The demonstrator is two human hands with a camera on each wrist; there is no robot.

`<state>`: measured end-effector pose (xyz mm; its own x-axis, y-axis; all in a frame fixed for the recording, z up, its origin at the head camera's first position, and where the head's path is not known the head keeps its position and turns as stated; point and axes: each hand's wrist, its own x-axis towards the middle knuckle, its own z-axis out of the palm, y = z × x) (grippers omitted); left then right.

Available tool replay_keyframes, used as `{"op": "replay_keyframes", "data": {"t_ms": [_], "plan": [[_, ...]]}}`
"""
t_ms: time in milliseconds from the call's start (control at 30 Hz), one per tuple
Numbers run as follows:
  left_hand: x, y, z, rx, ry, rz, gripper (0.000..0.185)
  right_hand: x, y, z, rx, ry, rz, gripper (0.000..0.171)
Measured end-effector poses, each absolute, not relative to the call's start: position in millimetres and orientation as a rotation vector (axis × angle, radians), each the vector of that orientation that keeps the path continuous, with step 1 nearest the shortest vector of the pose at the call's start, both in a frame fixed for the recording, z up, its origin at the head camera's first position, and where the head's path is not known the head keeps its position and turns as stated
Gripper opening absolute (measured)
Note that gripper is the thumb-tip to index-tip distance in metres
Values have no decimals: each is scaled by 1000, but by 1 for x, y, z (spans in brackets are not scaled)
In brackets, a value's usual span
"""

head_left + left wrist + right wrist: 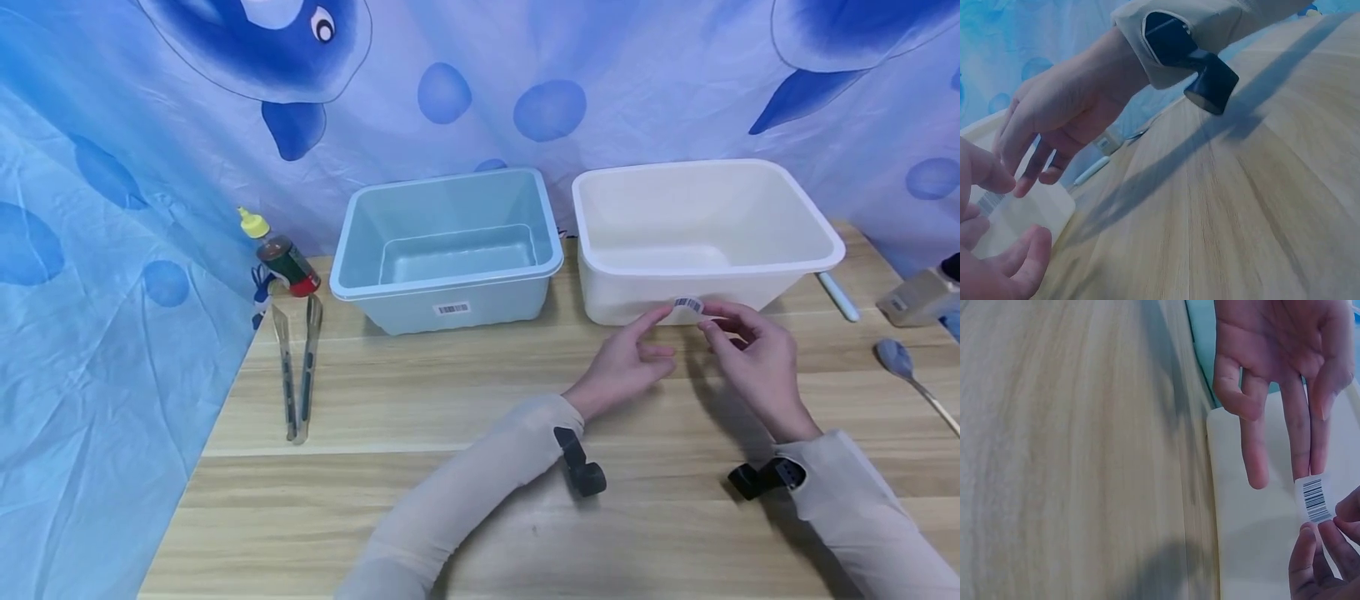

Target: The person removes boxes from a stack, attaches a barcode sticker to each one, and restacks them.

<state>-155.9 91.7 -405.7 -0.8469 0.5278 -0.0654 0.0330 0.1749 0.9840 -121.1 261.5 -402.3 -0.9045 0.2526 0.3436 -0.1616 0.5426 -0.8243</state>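
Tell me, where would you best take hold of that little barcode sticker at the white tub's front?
Probably by its free lower edge, coming from the right. The barcode sticker curls off the white tub there, and the right hand already pinches that end between thumb and fingertips, while the left hand touches the other end with straight fingers.

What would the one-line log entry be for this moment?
right hand: pinches sticker | left hand: fingers touch sticker | place: front of white bin | blue bin: untouched
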Motion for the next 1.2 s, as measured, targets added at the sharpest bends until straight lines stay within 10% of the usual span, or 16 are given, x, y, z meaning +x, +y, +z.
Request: {"op": "replay_keyframes", "data": {"t_ms": [1200], "plan": [[-172, 113, -399, 509, 2091, 1731, 50, -142, 273, -409, -85, -2058, 2219, 14]]}}
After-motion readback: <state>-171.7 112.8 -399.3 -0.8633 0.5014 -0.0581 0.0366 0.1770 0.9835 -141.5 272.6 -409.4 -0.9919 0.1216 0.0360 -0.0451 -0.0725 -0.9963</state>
